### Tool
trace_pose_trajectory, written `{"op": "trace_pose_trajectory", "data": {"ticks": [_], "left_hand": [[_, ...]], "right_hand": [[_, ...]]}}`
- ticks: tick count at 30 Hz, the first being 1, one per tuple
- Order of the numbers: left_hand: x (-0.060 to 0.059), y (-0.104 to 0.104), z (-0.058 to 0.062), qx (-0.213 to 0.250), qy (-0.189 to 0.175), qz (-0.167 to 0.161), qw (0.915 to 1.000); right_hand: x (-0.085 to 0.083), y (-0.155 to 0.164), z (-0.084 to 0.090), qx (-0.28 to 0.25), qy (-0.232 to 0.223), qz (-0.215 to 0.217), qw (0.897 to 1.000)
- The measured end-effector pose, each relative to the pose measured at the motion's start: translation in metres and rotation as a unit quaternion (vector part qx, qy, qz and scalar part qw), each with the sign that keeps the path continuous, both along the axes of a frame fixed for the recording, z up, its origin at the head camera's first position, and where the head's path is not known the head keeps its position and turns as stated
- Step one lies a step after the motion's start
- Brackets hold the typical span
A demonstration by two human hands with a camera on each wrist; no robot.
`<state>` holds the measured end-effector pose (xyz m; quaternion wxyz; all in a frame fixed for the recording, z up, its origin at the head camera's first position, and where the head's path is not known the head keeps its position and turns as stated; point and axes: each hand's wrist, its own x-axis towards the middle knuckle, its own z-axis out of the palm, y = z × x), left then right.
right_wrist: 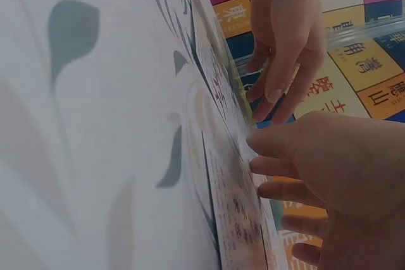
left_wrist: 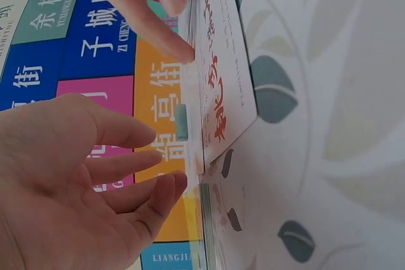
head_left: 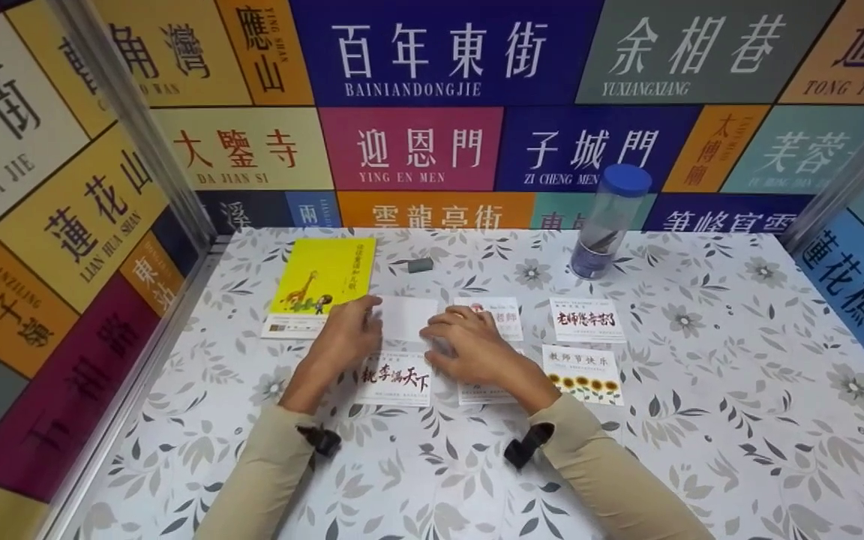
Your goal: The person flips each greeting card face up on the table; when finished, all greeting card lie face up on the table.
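Note:
A blank white card (head_left: 408,321) lies flat on the table between the two hands. My left hand (head_left: 342,330) is at its left side, fingers loosely bent beside the card edge and overlapping the yellow booklet's corner in the head view. On the other side, my right hand (head_left: 469,345) spreads relaxed fingers over the card's right edge, partly covering a pink-lettered card (head_left: 508,319) and a lower card (head_left: 488,394). Just below the blank card is one with dark red brush lettering (head_left: 394,379). In the left wrist view the left hand (left_wrist: 82,181) has nothing between its fingers.
A yellow booklet (head_left: 327,277) with a giraffe lies left. Two more printed cards, one red-lettered (head_left: 588,321) and one with sunflowers (head_left: 582,375), lie right. Behind are a grey eraser-like block (head_left: 421,265) and a clear blue-lidded canister (head_left: 608,225), before a sign-covered wall (head_left: 409,146).

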<state>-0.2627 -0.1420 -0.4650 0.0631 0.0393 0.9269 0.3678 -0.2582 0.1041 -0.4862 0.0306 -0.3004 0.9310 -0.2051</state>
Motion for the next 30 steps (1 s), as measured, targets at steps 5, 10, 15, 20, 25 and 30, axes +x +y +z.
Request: {"op": "trace_pose_trajectory", "data": {"ticks": [5, 10, 15, 20, 25, 30], "left_hand": [[0.003, 0.001, 0.000, -0.002, -0.008, -0.006, 0.9999], [0.008, 0.008, -0.001, -0.026, -0.011, 0.002, 0.9996], [0.008, 0.013, -0.002, -0.032, 0.000, 0.000, 0.9995], [0.004, 0.011, -0.004, 0.020, 0.008, 0.010, 0.9997], [0.001, 0.008, -0.003, 0.108, 0.060, 0.032, 0.9918], [0.001, 0.012, 0.000, 0.236, 0.084, 0.021, 0.9679]], "right_hand": [[0.002, 0.004, 0.000, -0.013, -0.004, -0.002, 1.000], [0.003, 0.006, 0.001, -0.017, -0.003, -0.002, 1.000], [0.003, 0.007, 0.001, -0.019, -0.007, -0.005, 1.000], [0.003, 0.008, 0.002, -0.023, -0.023, -0.017, 0.999], [0.003, 0.007, 0.002, -0.018, -0.031, -0.015, 0.999], [0.003, 0.005, 0.001, -0.038, -0.040, -0.015, 0.998]]}}
